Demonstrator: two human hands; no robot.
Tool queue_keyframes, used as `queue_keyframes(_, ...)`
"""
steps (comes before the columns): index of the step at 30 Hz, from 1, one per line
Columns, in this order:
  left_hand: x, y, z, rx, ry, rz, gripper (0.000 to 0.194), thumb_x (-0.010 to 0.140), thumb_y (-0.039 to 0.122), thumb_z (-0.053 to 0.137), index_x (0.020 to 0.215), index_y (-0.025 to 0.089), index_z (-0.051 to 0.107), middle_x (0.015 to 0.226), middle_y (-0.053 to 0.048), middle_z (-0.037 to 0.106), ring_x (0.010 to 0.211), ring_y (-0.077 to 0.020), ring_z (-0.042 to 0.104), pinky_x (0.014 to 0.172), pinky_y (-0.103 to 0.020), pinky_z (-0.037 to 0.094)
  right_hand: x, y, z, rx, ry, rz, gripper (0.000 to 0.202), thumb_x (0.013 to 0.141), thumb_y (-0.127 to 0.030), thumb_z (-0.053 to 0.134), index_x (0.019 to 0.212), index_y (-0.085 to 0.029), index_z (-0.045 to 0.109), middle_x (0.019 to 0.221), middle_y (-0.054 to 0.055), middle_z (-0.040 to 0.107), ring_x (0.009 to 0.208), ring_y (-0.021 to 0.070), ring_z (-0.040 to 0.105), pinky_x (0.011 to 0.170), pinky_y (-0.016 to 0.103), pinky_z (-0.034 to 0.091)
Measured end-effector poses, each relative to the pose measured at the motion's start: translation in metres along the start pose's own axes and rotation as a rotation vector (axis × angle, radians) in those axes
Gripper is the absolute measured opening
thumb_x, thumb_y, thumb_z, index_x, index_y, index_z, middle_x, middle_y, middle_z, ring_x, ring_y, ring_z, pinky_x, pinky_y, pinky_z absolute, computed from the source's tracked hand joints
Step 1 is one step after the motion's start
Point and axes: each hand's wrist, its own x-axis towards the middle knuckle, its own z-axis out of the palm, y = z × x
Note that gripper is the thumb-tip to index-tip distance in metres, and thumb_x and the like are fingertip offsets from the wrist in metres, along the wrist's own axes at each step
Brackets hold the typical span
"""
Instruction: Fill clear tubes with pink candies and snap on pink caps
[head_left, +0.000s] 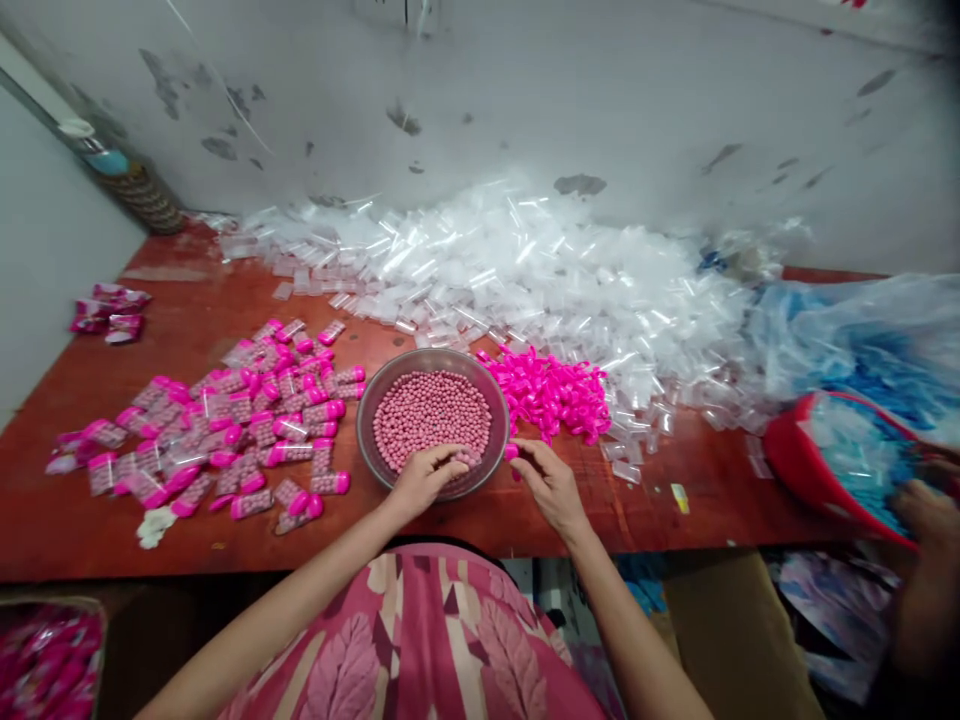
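Right by the rim of the round metal bowl [365, 430], low in the middle of the frame, the right hand [553, 487] pinched a small pink cap [511, 452] between thumb and finger. The left hand [424, 480] was over the near side of the bowl, with its fingertips bent in close at the pink beads [431, 410]. They seemed to have a little clear tube there (it was too small to be sure). The cap was to the right of those left fingers, with the bowl's edge between them, and the right hand was nearer to it. Which way its long side went was hard to tell.

Just up and right of the bowl was a heap of pink caps [551, 395], and behind it a big pile of clear tubes [525, 265]. Filled tubes [296, 425] with pink ends lay on the left. Far right, another person's hand [926, 510] was at a red tub [786, 455], well apart.
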Motion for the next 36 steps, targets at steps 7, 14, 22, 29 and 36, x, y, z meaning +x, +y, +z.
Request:
queue_keyframes(7, -0.009, 0.005, -0.004, 0.118, 0.008, 0.140, 0.027, 0.077, 0.024, 0.050, 0.100, 0.019, 0.062, 0.094, -0.004, 0.066, 0.085, -0.0158, 0.058, 0.078, -0.024, 0.041, 0.013, -0.049, 0.032, -0.060, -0.132, -0.214, 0.023, 0.082, -0.022, 0.045, 0.104, -0.021, 0.053, 0.090, 0.006, 0.058, 0.085, 0.0153, 0.053, 0.077, 0.028, 0.043)
queue_keyframes(14, -0.021, 0.010, -0.010, 0.151, 0.063, 0.165, 0.026, 0.078, 0.030, 0.049, 0.095, 0.020, 0.065, 0.091, -0.004, 0.067, 0.080, -0.0165, 0.060, 0.074, -0.023, 0.042, 0.002, -0.048, 0.036, -0.157, -0.162, -0.332, 0.032, 0.083, -0.020, 0.042, 0.115, -0.023, 0.046, 0.096, 0.009, 0.054, 0.089, 0.0188, 0.052, 0.077, 0.033, 0.045)
queue_keyframes(22, -0.027, 0.022, -0.015, 0.303, -0.013, 0.231, 0.023, 0.077, 0.031, 0.049, 0.090, 0.022, 0.066, 0.078, -0.004, 0.068, 0.073, -0.0164, 0.060, 0.068, -0.023, 0.042, -0.011, -0.056, 0.036, -0.205, -0.157, -0.346, 0.035, 0.084, -0.020, 0.039, 0.118, -0.024, 0.042, 0.094, 0.009, 0.054, 0.087, 0.0197, 0.052, 0.075, 0.034, 0.045)
queue_keyframes(29, -0.017, 0.024, -0.025, 0.416, -0.062, 0.249, 0.016, 0.075, 0.027, 0.052, 0.077, 0.022, 0.067, 0.070, -0.003, 0.066, 0.069, -0.0154, 0.058, 0.066, -0.022, 0.039, 0.003, -0.057, 0.040, -0.278, -0.235, -0.344, 0.027, 0.084, -0.021, 0.039, 0.108, -0.019, 0.051, 0.081, 0.008, 0.053, 0.076, 0.0178, 0.051, 0.068, 0.031, 0.044)
queue_keyframes(36, -0.008, 0.027, -0.020, -0.214, 0.099, 0.062, 0.029, 0.073, 0.031, 0.055, 0.094, 0.014, 0.064, 0.081, -0.004, 0.066, 0.070, -0.0152, 0.057, 0.063, -0.023, 0.043, 0.027, -0.073, 0.027, 0.213, -0.179, -0.109, 0.027, 0.080, -0.028, 0.049, 0.106, -0.024, 0.056, 0.096, 0.007, 0.058, 0.085, 0.0178, 0.054, 0.076, 0.034, 0.044)
